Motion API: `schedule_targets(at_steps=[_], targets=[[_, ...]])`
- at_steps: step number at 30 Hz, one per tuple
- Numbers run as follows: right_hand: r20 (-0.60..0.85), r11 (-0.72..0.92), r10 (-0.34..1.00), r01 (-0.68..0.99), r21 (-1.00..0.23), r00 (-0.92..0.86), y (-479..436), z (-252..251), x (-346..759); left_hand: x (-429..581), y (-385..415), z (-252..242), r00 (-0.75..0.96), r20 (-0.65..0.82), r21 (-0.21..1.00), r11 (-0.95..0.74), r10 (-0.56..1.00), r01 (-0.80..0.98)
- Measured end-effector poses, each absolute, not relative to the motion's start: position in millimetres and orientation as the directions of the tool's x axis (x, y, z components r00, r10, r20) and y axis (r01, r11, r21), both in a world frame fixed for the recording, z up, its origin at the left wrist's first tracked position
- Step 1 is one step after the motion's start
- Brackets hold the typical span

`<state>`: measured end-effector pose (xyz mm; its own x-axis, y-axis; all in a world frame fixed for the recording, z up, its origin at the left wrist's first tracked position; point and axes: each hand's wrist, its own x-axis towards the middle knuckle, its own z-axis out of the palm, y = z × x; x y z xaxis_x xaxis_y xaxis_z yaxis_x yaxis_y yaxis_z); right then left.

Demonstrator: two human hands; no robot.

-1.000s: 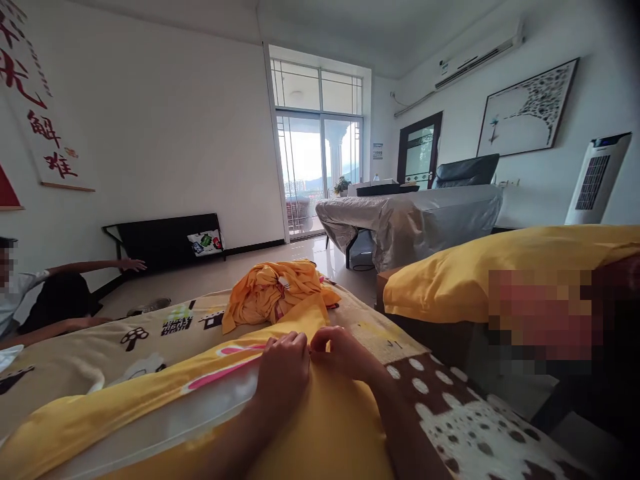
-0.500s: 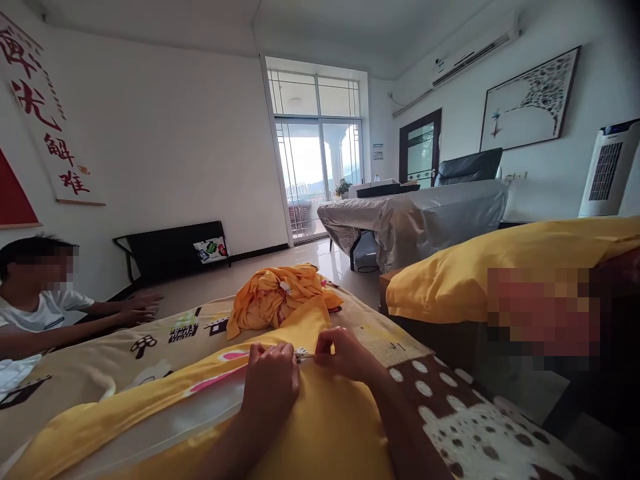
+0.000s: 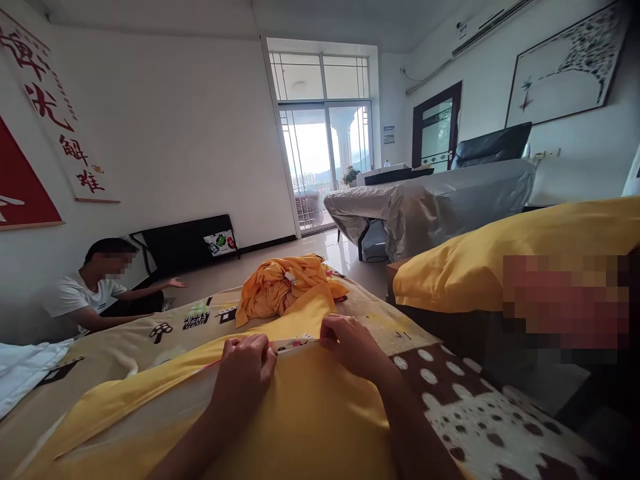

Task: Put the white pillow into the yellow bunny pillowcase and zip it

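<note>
A yellow fabric cover (image 3: 320,413) lies before me on a patterned blanket (image 3: 435,380), with a pale grey-white strip (image 3: 165,407) showing along its left part. My left hand (image 3: 247,367) is closed on the upper edge of the cover, beside that strip. To its right, my right hand (image 3: 350,340) pinches the same edge. Between the two hands the edge runs nearly straight, with a small printed pattern. Just beyond them rests a crumpled orange-yellow cloth bundle (image 3: 275,287).
A person in a white shirt (image 3: 87,293) sits at the left beside the bed, one hand out. White cloth (image 3: 30,367) lies at the left edge. At the right is yellow bedding (image 3: 450,273). A plastic-covered table (image 3: 415,207) stands further back.
My left hand has moved left along the edge, widening the gap between my hands. The view has shifted, and the person at the left has drawn one arm back and turned up a hand.
</note>
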<state>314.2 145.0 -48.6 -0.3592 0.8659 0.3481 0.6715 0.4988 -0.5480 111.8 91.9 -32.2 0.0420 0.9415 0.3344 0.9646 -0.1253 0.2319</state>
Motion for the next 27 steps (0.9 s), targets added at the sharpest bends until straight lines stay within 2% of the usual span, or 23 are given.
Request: schedule_targets(at_steps=[4,9,11,13,16,19,22,27], targets=[[0.359,0.455,0.883,0.74,-0.496,-0.302,143.5,-47.4,309.9,83.6,80.3,-27.9,-0.025,0.321,0.235,-0.054,0.947,0.971],[0.353,0.404,0.896,0.823,-0.399,-0.269,136.8,-47.4,298.9,58.3,66.7,-27.6,-0.086,0.312,0.3,-0.011,0.946,0.954],[0.394,0.434,0.872,0.83,-0.35,-0.29,123.6,-44.0,290.4,55.9,63.7,-27.7,-0.087,0.305,0.343,-0.024,0.948,0.939],[0.473,0.546,0.802,0.767,-0.336,-0.364,106.2,-41.3,278.1,55.6,62.5,-28.1,-0.075,0.311,0.398,-0.059,0.947,0.915],[0.569,0.756,0.64,0.556,-0.346,-0.517,86.4,-45.9,253.5,54.8,62.9,-31.1,-0.04,0.347,0.469,-0.137,0.937,0.872],[0.587,0.831,0.555,0.415,-0.37,-0.589,87.7,-61.3,229.2,52.6,64.3,-37.3,0.017,0.385,0.481,-0.216,0.923,0.85],[0.555,0.788,0.615,0.45,-0.42,-0.56,102.2,-75.7,215.3,51.8,66.6,-43.5,0.059,0.394,0.44,-0.245,0.917,0.864],[0.469,0.694,0.719,0.542,-0.473,-0.512,113.9,-78.7,213.7,52.4,71.2,-48.7,0.058,0.371,0.338,-0.193,0.927,0.921]])
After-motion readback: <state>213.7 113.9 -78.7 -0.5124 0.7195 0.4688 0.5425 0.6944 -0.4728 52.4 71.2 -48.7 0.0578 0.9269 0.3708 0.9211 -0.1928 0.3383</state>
